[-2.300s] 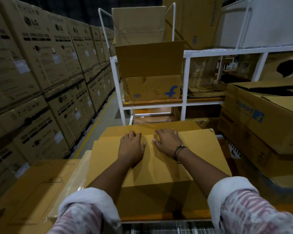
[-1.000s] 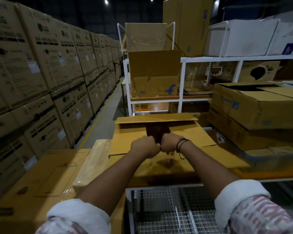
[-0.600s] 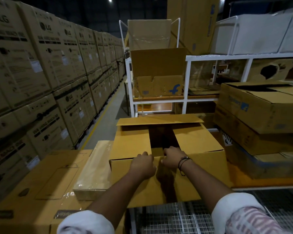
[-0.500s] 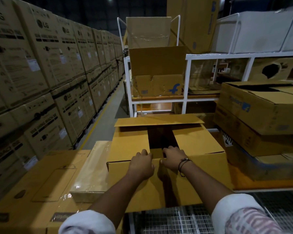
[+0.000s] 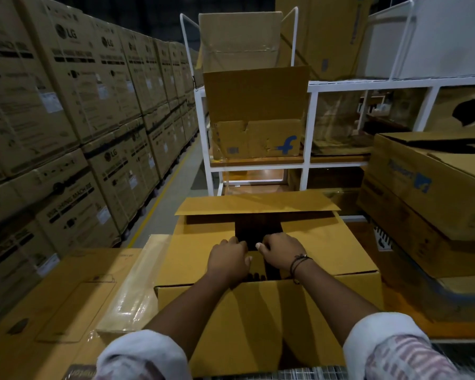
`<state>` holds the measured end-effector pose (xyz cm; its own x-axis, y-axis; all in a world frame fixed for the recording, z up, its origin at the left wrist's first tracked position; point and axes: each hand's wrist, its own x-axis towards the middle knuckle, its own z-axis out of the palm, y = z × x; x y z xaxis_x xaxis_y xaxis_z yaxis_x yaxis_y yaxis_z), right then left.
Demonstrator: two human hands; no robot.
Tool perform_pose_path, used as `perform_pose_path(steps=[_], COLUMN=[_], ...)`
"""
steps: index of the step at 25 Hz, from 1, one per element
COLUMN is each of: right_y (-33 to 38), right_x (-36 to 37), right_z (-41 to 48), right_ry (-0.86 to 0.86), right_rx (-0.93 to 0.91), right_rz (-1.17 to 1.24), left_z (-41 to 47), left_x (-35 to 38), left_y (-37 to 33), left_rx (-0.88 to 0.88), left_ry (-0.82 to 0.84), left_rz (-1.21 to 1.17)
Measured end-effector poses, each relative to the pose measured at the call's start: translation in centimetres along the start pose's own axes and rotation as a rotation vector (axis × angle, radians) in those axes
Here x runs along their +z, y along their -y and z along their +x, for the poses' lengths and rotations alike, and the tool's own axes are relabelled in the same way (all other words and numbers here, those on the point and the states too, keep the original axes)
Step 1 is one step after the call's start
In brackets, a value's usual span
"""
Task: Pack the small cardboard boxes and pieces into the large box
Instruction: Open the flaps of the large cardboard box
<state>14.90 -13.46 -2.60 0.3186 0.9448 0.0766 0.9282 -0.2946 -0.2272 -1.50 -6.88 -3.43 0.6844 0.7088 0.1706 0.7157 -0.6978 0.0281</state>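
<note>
The large cardboard box (image 5: pixel 327 250) stands right in front of me. Its two side flaps are folded inward, with a dark gap between them. The far flap (image 5: pixel 255 205) sticks out and the near flap (image 5: pixel 261 325) hangs down the front. My left hand (image 5: pixel 228 260) curls its fingers over the inner edge of the left flap (image 5: pixel 192 250) at the gap. On the other side of the gap, my right hand (image 5: pixel 281 252) grips the right flap's inner edge. The inside of the box is too dark to see.
A plastic-wrapped flat carton (image 5: pixel 132 292) lies against the box's left side, on a wider flat carton (image 5: pixel 52 311). Stacked LG cartons (image 5: pixel 74 111) wall the left aisle. A white rack (image 5: pixel 305 160) with open boxes stands behind. Stacked boxes (image 5: pixel 428 193) crowd the right.
Earlier both hands pressed flat on cardboard on top. The near flap then came down over the front, and my hands moved forward to the inner edges of the side flaps.
</note>
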Motion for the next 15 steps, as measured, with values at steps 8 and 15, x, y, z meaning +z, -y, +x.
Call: perform_pose_path(steps=[8,15], right_y=[-5.0,-6.4], right_x=[-0.6,-0.5], right_z=[6.0,9.4], right_ry=[0.003,-0.15], right_rx=[-0.046,-0.051], right_rz=[0.03,0.019], left_z=[6.6,10.7], left_x=[0.3,0.7], left_y=[0.2,1.4], left_rx=[-0.123,-0.139], left_ry=[0.004,-0.077], left_rz=[-0.059,-0.046])
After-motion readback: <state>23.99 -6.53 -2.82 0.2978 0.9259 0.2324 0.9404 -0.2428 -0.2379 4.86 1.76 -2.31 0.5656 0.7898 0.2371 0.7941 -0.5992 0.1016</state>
